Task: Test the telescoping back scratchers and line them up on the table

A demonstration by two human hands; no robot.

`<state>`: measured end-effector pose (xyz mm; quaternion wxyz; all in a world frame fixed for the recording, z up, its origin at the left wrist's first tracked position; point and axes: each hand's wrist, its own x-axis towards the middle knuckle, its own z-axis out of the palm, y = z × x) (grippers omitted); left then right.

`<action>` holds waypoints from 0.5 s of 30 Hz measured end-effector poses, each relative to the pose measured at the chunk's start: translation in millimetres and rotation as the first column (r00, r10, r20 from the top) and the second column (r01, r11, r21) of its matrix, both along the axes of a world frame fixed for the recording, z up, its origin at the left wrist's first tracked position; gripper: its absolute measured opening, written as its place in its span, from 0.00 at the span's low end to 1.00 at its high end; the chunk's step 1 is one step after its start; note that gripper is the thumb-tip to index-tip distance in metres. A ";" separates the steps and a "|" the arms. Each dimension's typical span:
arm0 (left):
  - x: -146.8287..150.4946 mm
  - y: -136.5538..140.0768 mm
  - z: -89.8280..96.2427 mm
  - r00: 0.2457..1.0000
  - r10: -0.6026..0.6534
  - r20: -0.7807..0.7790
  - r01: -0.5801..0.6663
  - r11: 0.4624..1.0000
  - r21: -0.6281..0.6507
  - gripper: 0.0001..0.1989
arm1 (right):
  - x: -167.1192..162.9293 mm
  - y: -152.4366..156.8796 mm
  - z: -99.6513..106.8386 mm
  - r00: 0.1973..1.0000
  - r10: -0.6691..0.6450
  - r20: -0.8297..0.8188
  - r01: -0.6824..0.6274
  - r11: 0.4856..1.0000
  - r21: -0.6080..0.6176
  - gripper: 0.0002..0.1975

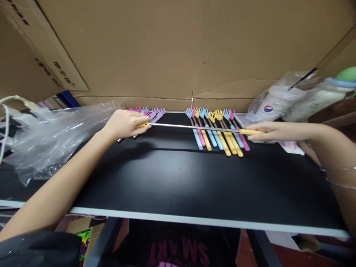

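Note:
A yellow telescopic back scratcher (pixel 178 126) is stretched out lengthwise above the black table, its metal rod drawn long. My left hand (pixel 126 124) is closed around its yellow claw head, which mostly hides behind the fingers. At the other end, my right hand (pixel 274 131) grips the yellow handle. Beneath the rod lies a row of several back scratchers (pixel 217 135) with blue, pink and yellow handles, claws toward the back. Behind my left hand are several pink, purple and blue claw heads (pixel 155 113), partly hidden by that hand.
A clear plastic bag (pixel 63 129) covers the left side of the table (pixel 178 185). A cup with a Pepsi logo (pixel 278 102) and a bottle with a green lid (pixel 317 100) stand at the right. Cardboard (pixel 167 48) walls the back.

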<state>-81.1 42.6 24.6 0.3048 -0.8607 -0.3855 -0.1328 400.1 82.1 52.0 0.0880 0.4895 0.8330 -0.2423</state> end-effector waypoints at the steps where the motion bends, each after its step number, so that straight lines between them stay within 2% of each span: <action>1: 1.3 -1.6 0.6 1.000 0.002 0.004 -0.002 1.000 -0.006 0.21 | 0.1 -0.2 0.0 1.000 0.010 0.009 -0.010 1.000 -0.010 0.32; 6: 7.5 -7.3 -0.4 1.000 -0.008 -0.016 0.007 0.999 -0.045 0.19 | -16.3 -8.6 5.1 0.998 0.058 -0.026 -0.058 0.998 0.019 0.27; 8: 10.0 -8.8 -1.3 0.999 -0.018 -0.027 0.017 0.999 -0.028 0.19 | -26.0 -11.6 6.2 0.999 0.051 -0.001 -0.050 0.993 0.103 0.24; 9: 11.2 -9.5 -1.7 0.999 -0.014 -0.029 0.014 1.000 -0.010 0.19 | -30.5 -12.4 5.8 0.999 0.008 0.040 -0.016 0.980 0.199 0.22; 10: 12.4 -10.2 -2.0 0.999 -0.008 -0.032 0.008 1.000 0.009 0.19 | -34.6 -12.5 4.7 0.994 -0.061 0.089 0.029 0.946 0.322 0.19; 12: 14.5 -11.4 -2.5 1.000 0.006 -0.028 -0.004 0.999 0.039 0.18 | -41.2 -11.6 0.3 0.967 -0.207 0.147 0.088 0.817 0.570 0.15; 13: 15.8 -12.1 -3.0 1.000 0.004 -0.025 -0.003 0.999 0.044 0.18 | -44.1 -11.3 -2.7 0.958 -0.240 0.155 0.084 0.755 0.650 0.14; 15: 19.9 -13.8 -4.5 1.000 -0.022 -0.020 0.023 0.999 0.032 0.16 | -50.9 -12.6 -9.4 0.963 -0.223 0.152 0.047 0.693 0.720 0.13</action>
